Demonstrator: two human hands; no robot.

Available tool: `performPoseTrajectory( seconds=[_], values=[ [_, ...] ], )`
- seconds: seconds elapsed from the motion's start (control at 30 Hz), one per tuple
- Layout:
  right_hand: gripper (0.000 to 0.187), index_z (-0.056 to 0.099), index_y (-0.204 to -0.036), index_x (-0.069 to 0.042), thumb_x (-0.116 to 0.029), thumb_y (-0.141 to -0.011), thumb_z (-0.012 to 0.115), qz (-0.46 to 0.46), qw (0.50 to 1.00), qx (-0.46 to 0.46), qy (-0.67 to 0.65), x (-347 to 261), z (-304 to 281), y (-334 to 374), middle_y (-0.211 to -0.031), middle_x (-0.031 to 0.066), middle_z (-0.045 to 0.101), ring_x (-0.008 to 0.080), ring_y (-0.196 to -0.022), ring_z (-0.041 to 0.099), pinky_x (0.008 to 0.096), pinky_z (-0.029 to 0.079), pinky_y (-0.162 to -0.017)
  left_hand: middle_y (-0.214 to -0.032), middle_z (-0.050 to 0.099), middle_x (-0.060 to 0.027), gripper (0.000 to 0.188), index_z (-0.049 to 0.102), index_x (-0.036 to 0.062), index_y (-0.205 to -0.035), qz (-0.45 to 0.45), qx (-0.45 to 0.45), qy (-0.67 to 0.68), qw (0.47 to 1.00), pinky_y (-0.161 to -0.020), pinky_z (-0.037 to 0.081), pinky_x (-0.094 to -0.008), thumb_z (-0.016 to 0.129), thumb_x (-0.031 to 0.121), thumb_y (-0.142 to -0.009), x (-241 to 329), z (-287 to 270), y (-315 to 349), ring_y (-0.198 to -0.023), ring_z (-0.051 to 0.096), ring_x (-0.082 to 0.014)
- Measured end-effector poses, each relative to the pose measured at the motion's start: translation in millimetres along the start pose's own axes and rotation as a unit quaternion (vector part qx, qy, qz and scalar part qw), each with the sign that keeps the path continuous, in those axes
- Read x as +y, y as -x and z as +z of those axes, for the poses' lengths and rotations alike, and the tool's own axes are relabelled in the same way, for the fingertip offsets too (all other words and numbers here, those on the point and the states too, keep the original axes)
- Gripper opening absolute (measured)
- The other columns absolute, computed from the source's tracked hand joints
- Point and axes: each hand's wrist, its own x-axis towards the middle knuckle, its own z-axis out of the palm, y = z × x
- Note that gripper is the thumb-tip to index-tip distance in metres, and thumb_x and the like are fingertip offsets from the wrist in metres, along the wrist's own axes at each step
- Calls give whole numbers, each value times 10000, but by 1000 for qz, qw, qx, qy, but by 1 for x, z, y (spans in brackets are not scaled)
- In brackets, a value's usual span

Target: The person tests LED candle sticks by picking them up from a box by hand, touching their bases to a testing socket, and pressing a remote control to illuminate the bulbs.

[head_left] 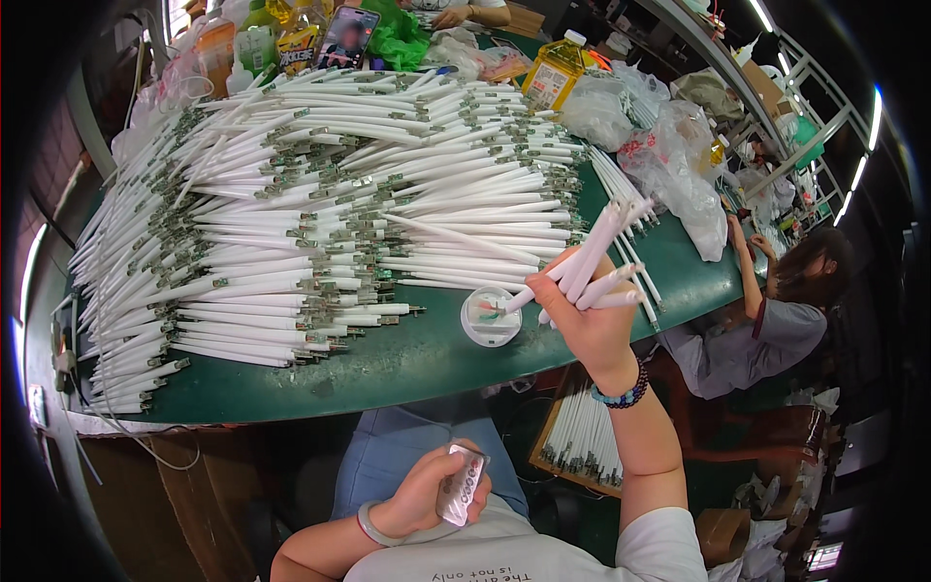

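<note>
Several white sticks with greenish metal tips are bunched in my right hand (593, 320), its fingers wrapped round them. One stick's metal tip (495, 312) points down into or onto a small round white tub (490, 330) at the table's front edge; whether it touches is hard to tell. Close to my lap, my left hand (427, 490) grips a flat silver rectangular piece (463, 485) with dark round marks on its face. To the left of my right hand lies a large heap of the same white sticks (475, 218), stacked in rows with their tips mostly to the right.
Under the green table (291, 390) stands a wooden tray (543, 438) of white sticks. Bottles (555, 70), a phone (349, 37) and plastic bags (679, 160) line the far side. A co-worker (776, 320) sits at the right; another person's arm (475, 14) shows at the back.
</note>
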Motion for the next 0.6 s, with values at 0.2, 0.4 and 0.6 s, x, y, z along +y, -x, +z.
performPoseTrajectory(
  seconds=[0.2, 0.4, 0.6],
  values=[
    [125, 547, -765, -11, -37, -709, 655, -68, 994, -25, 76, 0, 6, -5, -582, 37, 562, 71, -502, 524, 196, 384, -445, -679, 529, -141, 152, 403, 41, -877, -9, 10, -29, 1000, -464, 440, -284, 354, 183, -855, 2, 3, 0, -520, 530, -182],
    [210, 535, -822, -29, -90, -670, 668, -86, 992, -45, 85, -10, 12, -8, -615, 105, 539, 233, -514, 550, 280, 423, -470, -665, 528, -132, 100, 408, 48, -868, -18, 25, -40, 999, -453, 434, -279, 391, 144, -843, 6, 8, 1, -508, 524, -173],
    [215, 523, -824, -25, -76, -664, 658, -80, 991, -46, 97, -10, 11, -5, -623, 113, 529, 241, -518, 541, 288, 421, -469, -645, 524, -123, 71, 410, 58, -859, -20, 37, -41, 998, -447, 433, -273, 406, 126, -840, 5, 11, 0, -502, 524, -172]
  ],
)
